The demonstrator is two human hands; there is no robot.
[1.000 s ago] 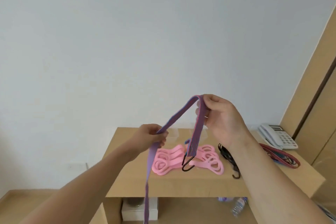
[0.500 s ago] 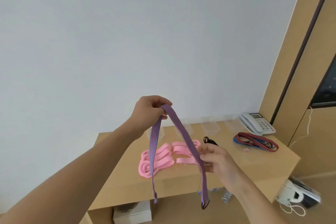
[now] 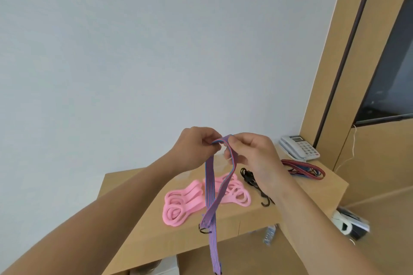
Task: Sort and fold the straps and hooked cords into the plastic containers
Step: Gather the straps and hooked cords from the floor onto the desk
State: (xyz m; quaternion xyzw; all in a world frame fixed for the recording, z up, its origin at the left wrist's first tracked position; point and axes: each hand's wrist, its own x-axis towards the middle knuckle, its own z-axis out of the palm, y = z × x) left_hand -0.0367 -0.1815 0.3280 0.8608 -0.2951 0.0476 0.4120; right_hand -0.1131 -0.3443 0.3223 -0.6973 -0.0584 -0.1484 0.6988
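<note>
Early stage: the left hand (image 3: 196,147) and right hand (image 3: 250,154) pinched the fold of a purple striped elastic hooked strap (image 3: 211,187) above the wooden table (image 3: 312,194), where pink coiled straps (image 3: 178,205), a black hooked cord (image 3: 252,182) and a red-blue strap bundle (image 3: 306,168) lay unsorted.

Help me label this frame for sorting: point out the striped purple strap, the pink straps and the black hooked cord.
striped purple strap (image 3: 210,182): head view, on the left hanging length.
pink straps (image 3: 181,206): head view, on the left coiled bundle.
black hooked cord (image 3: 250,177): head view, on the bunched part on the table.
</note>
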